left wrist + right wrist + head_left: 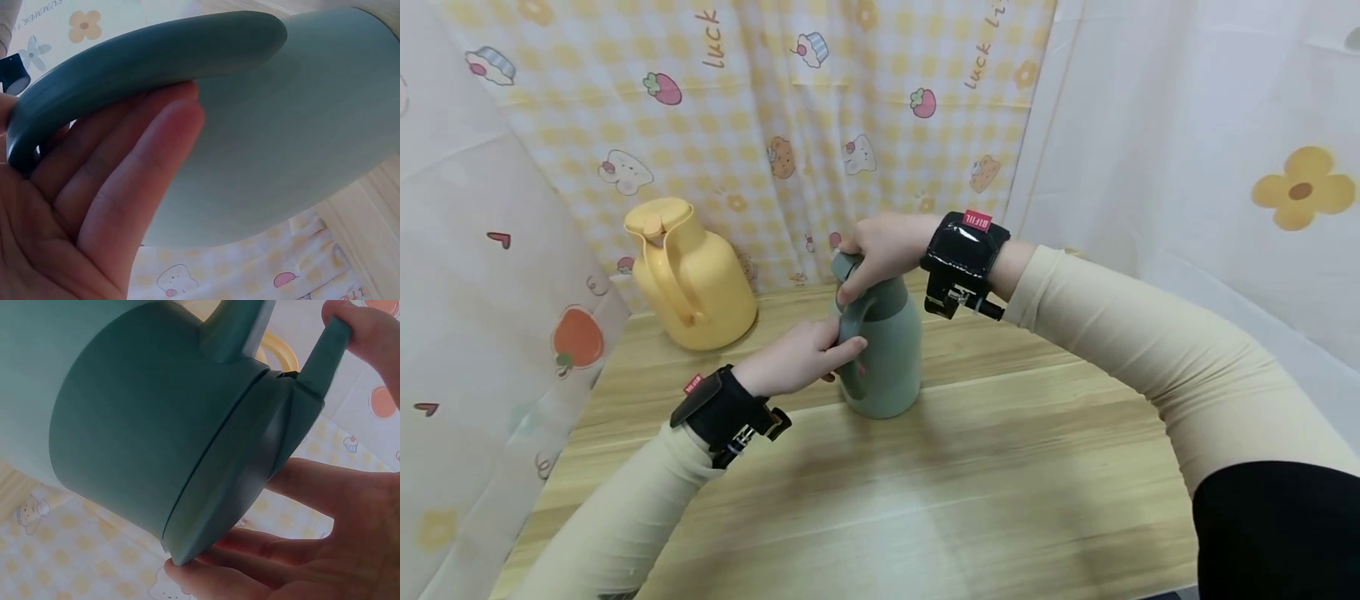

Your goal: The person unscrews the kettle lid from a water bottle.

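Observation:
A pale green vacuum jug (891,358) with a darker green collar stands upright on the wooden table. My left hand (793,358) grips its handle (156,56); in the left wrist view the fingers pass through the gap between handle and body, and the thumb is mostly out of sight. At the top, my right hand (887,250) holds the lid (237,469). Its thumb touches the lid's lever (325,356), while the other fingers reach around the lid's far edge. The lid sits on the collar.
To the left, near the back of the table (1000,500), stands a yellow jug (700,283) with its handle facing forward. A yellow checked curtain (805,100) hangs behind, and white patterned curtains (1210,125) enclose both sides.

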`<state>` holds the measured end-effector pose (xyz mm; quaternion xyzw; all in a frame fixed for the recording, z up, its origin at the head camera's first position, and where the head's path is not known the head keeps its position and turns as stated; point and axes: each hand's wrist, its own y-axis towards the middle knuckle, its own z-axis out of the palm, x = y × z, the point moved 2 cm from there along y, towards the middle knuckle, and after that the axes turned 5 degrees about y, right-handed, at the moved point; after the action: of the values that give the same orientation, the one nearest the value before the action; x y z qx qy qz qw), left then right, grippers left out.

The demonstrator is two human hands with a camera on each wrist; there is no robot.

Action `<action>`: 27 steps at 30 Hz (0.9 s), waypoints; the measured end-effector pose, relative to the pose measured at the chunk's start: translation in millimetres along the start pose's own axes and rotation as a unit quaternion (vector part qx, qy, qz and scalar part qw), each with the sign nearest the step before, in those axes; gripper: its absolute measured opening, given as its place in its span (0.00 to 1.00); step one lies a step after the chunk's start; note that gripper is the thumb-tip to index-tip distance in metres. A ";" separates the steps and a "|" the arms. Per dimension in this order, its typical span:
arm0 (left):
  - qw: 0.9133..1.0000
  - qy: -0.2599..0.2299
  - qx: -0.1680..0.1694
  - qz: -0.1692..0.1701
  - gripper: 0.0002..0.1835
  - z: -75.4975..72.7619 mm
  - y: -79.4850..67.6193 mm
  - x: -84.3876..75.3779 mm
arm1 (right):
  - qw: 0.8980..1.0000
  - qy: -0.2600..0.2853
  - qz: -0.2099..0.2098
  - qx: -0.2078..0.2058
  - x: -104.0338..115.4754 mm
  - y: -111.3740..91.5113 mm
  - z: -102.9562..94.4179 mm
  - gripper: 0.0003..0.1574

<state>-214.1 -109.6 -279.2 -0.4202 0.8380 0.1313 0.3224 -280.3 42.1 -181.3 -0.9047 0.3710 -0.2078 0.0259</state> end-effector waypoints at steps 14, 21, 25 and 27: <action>0.999 -0.043 -0.001 -0.030 0.19 13.7 11.1 0.5 | 0.990 -0.108 0.086 0.000 9.5 0.8 3.7 0.37; 0.999 -0.040 -0.009 -0.018 0.17 8.8 2.6 5.4 | 0.996 -0.072 0.036 -0.029 4.6 4.3 10.6 0.27; 1.000 -0.023 -0.011 -0.002 0.16 4.4 1.6 2.6 | 0.999 -0.013 0.029 -0.035 -3.1 0.5 11.4 0.33; 1.000 -0.014 -0.014 0.002 0.16 2.3 0.8 1.2 | 0.999 0.001 0.026 -0.038 -3.6 -1.1 11.1 0.41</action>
<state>-214.2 -108.8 -281.8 -0.4213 0.8324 0.1491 0.3278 -277.4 44.2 -192.4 -0.8948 0.4021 -0.1940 -0.0037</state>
